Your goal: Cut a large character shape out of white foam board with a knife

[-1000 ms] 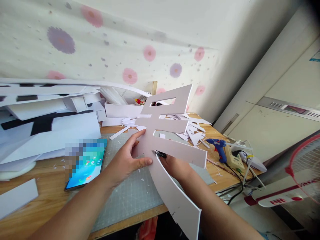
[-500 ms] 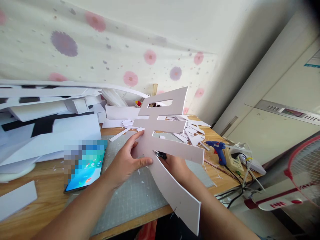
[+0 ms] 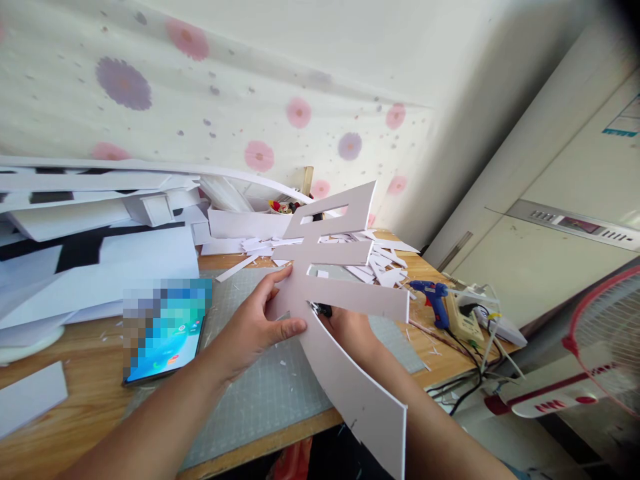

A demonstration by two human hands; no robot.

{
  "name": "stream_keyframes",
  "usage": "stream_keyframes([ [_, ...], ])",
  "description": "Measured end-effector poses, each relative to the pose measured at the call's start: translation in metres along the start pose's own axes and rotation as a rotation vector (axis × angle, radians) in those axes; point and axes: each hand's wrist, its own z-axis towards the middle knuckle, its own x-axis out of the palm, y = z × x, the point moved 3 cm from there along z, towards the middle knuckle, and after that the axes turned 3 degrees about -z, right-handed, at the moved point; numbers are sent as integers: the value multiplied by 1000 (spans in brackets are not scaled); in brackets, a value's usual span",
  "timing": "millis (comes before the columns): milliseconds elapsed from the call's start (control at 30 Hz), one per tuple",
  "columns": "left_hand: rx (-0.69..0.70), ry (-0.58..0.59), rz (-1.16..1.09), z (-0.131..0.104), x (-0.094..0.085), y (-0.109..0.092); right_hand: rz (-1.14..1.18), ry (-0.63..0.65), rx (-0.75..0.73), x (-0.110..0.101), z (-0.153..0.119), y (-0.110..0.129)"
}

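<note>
My left hand (image 3: pixel 273 313) is closed on a white foam board cutout (image 3: pixel 355 380), thumb on the near face and fingers at its left edge. The cutout has several arms, a rectangular window near its top and a long curved leg toward me. It is held up above the grey cutting mat (image 3: pixel 260 400). Partly behind it, my right hand (image 3: pixel 350 327) grips a small dark tool (image 3: pixel 324 310) with a shiny metal part, which shows in the gap above the curved leg. The board hides most of that tool and of the right fingers.
A phone (image 3: pixel 175 340) lies left of the mat. White foam board scraps (image 3: pixel 385 260) litter the back of the wooden table. Larger white pieces (image 3: pixel 100 280) are stacked at left. A blue glue gun (image 3: pixel 433 297), cables and a fan (image 3: pixel 610 347) stand at right.
The top of the cutout has tipped back slightly, and its curved leg reaches a little lower. Both hands keep nearly the same place and hold. The whole view has shifted slightly.
</note>
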Motion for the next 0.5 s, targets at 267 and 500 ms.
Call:
stream_keyframes([
  [267, 12, -96, 3, 3, -6, 0, 63, -26, 16, 0, 3, 2],
  [500, 46, -134, 53, 5, -12, -4, 329, 186, 34, -12, 8, -2],
])
